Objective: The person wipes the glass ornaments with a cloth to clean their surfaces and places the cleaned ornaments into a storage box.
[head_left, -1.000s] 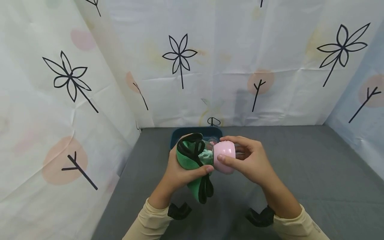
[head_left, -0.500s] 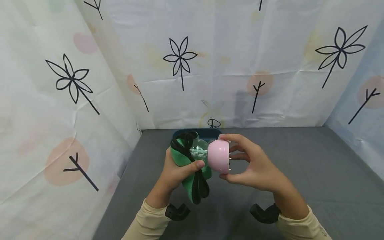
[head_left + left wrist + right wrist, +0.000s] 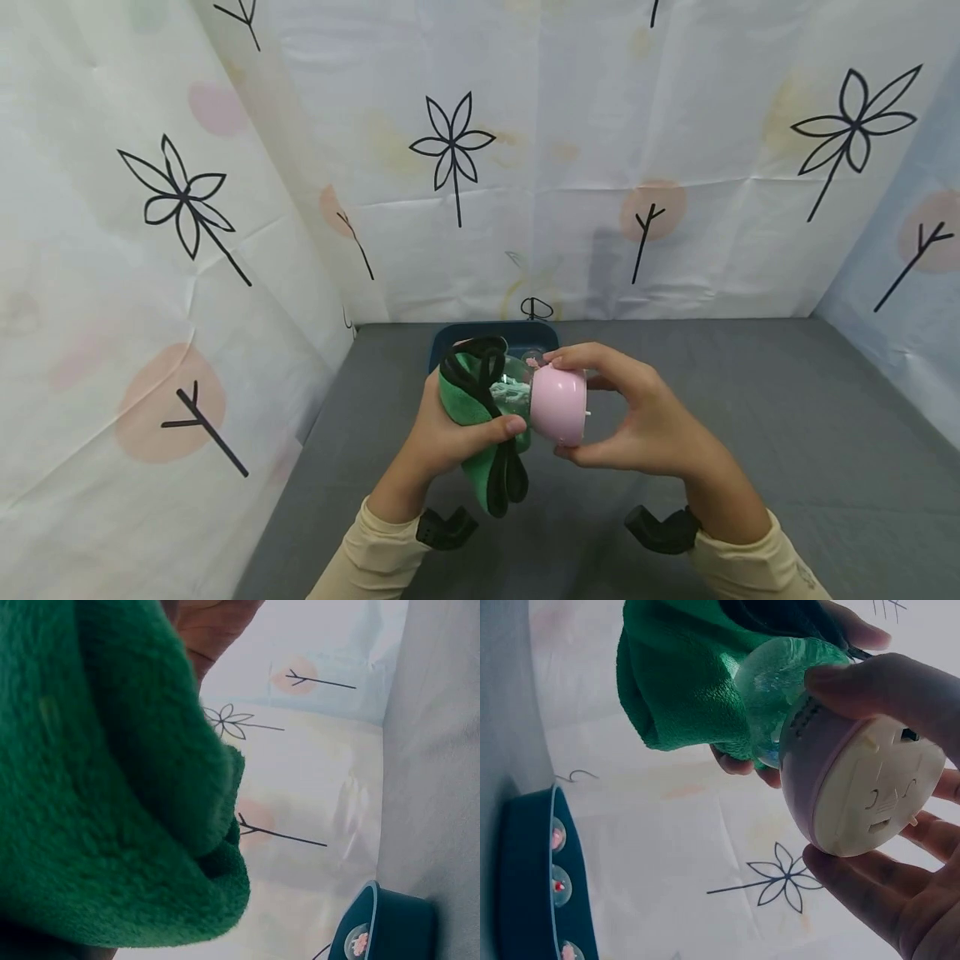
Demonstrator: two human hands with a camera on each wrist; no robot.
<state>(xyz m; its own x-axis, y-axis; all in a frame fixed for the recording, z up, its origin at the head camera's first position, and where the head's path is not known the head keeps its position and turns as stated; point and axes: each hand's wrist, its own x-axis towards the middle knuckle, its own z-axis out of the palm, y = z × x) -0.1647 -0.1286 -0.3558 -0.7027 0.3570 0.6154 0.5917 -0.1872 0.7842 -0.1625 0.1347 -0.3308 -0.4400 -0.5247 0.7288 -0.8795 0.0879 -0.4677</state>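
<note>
Holding green cloth (image 3: pixel 459 406) against clear dome (image 3: pixel 513 390)

Left hand (image 3: pixel 448 437): fingers grasping the green cloth. Right hand (image 3: pixel 641 417): fingers grasping the pink base (image 3: pixel 557 407), pale underside (image 3: pixel 859 806) towards the palm. Clear dome and pink base lie sideways between both hands' fingers. Beyond the fingers, on the desk (image 3: pixel 780 417), stands a blue bin (image 3: pixel 525 877) containing small clear globes (image 3: pixel 562 886).

From here I'm seeing a dark blue bin (image 3: pixel 542 333) standing by the far edge of the grey bench (image 3: pixel 757 408), nearer its far left corner. On my right wrist view, three clear balls (image 3: pixel 561 886) with pink inside are sitting in it. Beyond that edge a pale backdrop (image 3: pixel 570 83) is hanging, showing black line flowers, twigs and peach circles.
</note>
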